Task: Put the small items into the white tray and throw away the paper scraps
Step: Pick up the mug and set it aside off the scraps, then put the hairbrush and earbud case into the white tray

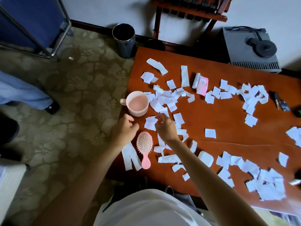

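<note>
You've got patterned olive carpet point(78, 82), white wall point(101, 10), dark skirting. Blue metal-framed cart point(27, 25) stands far left, a wooden chair point(187, 15) and grey appliance point(250, 51) behind the orange-brown desk point(228, 121).

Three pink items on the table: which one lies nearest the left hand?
The pink hairbrush, bristles up, just below the left hand. The pink cup stands a little farther off, and the pink packet lies far across the table.

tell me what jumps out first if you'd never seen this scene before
White paper scraps are strewn nearly all over the orange-brown table. At its left edge a pink cup stands above a pink hairbrush, with the left hand and right hand between them, the right hand over the scraps.
</note>
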{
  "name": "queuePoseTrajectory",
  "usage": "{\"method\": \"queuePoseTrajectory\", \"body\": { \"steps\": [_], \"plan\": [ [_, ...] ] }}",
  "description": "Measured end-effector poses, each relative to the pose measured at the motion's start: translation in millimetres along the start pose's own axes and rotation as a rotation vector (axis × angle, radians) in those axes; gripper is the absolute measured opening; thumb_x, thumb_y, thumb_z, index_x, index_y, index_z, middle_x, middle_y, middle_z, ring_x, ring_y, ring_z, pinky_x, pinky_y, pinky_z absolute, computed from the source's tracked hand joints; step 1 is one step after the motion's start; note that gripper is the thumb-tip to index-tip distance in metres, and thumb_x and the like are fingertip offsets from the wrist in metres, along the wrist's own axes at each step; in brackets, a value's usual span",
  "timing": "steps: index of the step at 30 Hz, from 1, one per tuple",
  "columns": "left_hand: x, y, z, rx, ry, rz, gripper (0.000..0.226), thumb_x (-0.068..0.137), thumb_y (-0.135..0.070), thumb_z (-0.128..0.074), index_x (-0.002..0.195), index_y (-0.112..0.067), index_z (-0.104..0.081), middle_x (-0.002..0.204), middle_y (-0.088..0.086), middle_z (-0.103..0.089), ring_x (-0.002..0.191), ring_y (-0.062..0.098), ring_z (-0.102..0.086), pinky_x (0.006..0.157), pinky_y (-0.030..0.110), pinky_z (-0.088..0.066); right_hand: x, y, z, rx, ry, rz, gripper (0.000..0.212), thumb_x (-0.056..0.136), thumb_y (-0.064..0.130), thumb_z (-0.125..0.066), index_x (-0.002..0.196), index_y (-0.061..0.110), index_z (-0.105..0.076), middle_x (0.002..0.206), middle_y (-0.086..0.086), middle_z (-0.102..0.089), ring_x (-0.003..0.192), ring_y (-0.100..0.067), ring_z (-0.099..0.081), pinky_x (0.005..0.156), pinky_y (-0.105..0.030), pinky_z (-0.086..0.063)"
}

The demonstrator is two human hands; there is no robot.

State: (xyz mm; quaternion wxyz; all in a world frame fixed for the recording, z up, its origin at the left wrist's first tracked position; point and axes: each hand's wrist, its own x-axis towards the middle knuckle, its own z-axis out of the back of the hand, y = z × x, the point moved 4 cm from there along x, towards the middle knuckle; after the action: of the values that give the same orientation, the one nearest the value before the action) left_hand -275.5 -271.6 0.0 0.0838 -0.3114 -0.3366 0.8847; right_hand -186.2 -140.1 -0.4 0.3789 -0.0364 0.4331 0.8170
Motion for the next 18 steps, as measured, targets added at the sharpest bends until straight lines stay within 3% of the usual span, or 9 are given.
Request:
{"method": "queuePoseTrajectory", "body": {
  "steps": [3,5,9,13,18],
  "plan": [
    [-32,7,-32,0.246,0.175,0.041,0.062,0.081,-0.037,-0.067,0.128,-0.005,-0.042,0.123,0.011,-0.053,0.117,0.028,-0.052,0.092,0.034,-0.043,-22,-23,-2,-0.009,0.041,-0.036,0.029,0.095,0.003,-0.043,0.122,0.006,-0.052,0.124,-0.014,-0.061,0.090,-0.027,-0.067,0.057,-0.018,-0.049],
    [-45,12,-48,0.278,0.169,0.066,0.076,0.077,-0.042,-0.070,0.134,-0.005,-0.035,0.133,0.013,-0.047,0.123,0.028,-0.048,0.094,0.035,-0.045,-36,-37,-2,-0.002,0.063,-0.079,0.028,0.096,0.004,-0.042,0.122,0.008,-0.053,0.127,-0.013,-0.059,0.097,-0.028,-0.066,0.058,-0.015,-0.048],
    [-56,4,-62,0.287,0.049,0.072,0.075,0.075,-0.038,-0.073,0.132,-0.009,-0.034,0.129,0.013,-0.046,0.117,0.027,-0.051,0.083,0.032,-0.050,-55,-53,5,-0.010,0.097,-0.084,0.031,0.095,0.004,-0.044,0.125,0.009,-0.051,0.131,-0.010,-0.057,0.108,-0.026,-0.063,0.076,-0.026,-0.057],
    [-69,-15,-66,0.209,-0.034,0.054,0.070,0.076,-0.028,-0.073,0.131,-0.010,-0.034,0.129,0.015,-0.042,0.118,0.029,-0.050,0.073,0.026,-0.046,-67,-65,24,-0.002,0.067,-0.069,0.031,0.093,0.003,-0.048,0.124,0.007,-0.052,0.130,-0.011,-0.058,0.112,-0.026,-0.061,0.076,-0.023,-0.054],
    [-89,-45,-73,0.111,-0.132,-0.061,0.067,0.075,-0.025,-0.074,0.128,-0.009,-0.036,0.127,0.015,-0.040,0.116,0.027,-0.049,0.069,0.025,-0.045,-84,-100,73,-0.028,-0.207,-0.023,0.028,0.095,0.008,-0.046,0.121,0.006,-0.057,0.126,-0.011,-0.059,0.110,-0.026,-0.061,0.083,-0.025,-0.053]
  ]
}}
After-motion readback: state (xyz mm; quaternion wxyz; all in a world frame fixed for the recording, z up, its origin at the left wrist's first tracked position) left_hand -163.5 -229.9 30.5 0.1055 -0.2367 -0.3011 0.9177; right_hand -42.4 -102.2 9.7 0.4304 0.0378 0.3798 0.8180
